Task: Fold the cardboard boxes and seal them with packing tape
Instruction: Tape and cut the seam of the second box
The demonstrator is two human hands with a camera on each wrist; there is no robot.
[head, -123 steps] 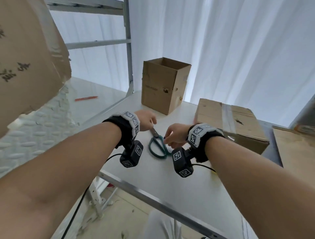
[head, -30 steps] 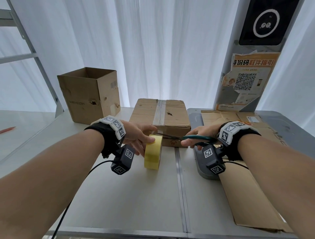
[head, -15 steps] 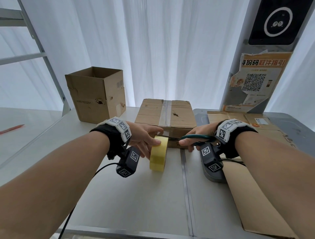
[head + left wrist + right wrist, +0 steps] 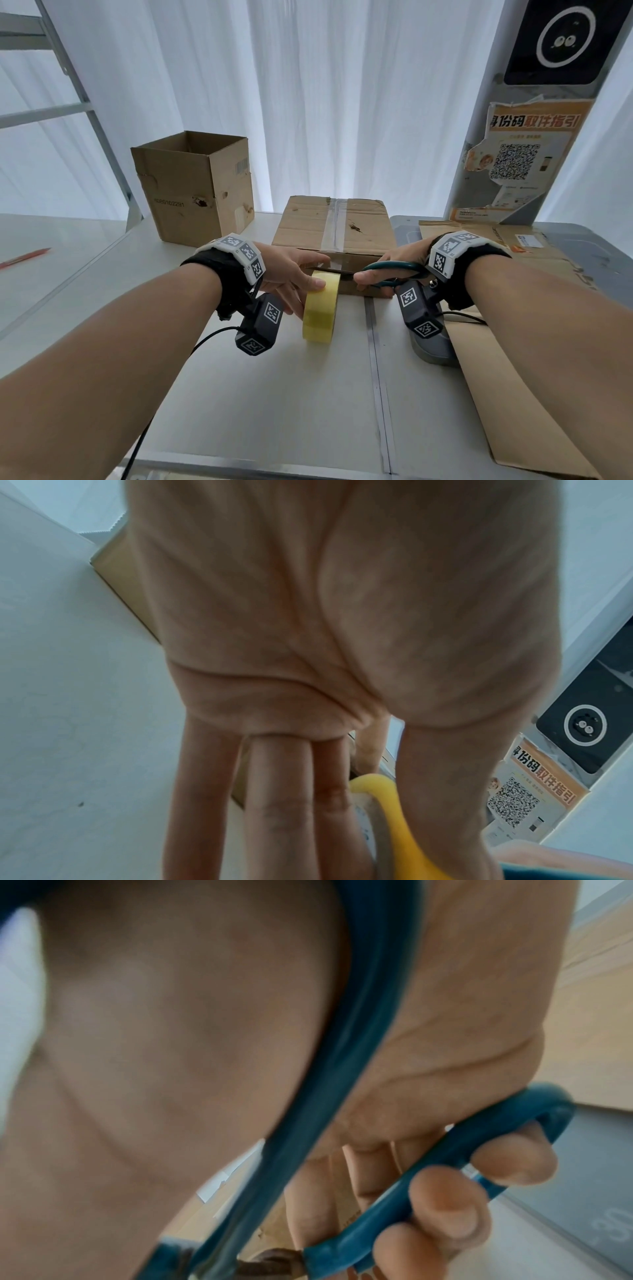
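Observation:
My left hand [image 4: 301,277] grips an upright yellow tape roll [image 4: 320,310] on the table, thumb on its near face; in the left wrist view the fingers [image 4: 277,804] lie along the roll [image 4: 394,818]. My right hand [image 4: 376,279] holds teal-handled scissors [image 4: 394,269]. Their dark blades point left, just above the roll's top. In the right wrist view the fingers [image 4: 445,1204] curl through a handle loop [image 4: 428,1172]. Right behind both stands a closed box [image 4: 308,222] with clear tape along its top seam. A taller box [image 4: 195,185] stands open-topped at the back left.
Flattened cardboard [image 4: 513,359] lies on the table's right side, over a grey device [image 4: 433,349] under my right wrist. A post with a poster [image 4: 520,164] stands at the back right. A metal frame [image 4: 85,109] rises at the left.
Four seconds ago both hands were at the scissors lying on the table. Now the right holds the scissors and the left the roll. Over the last second the hands barely moved.

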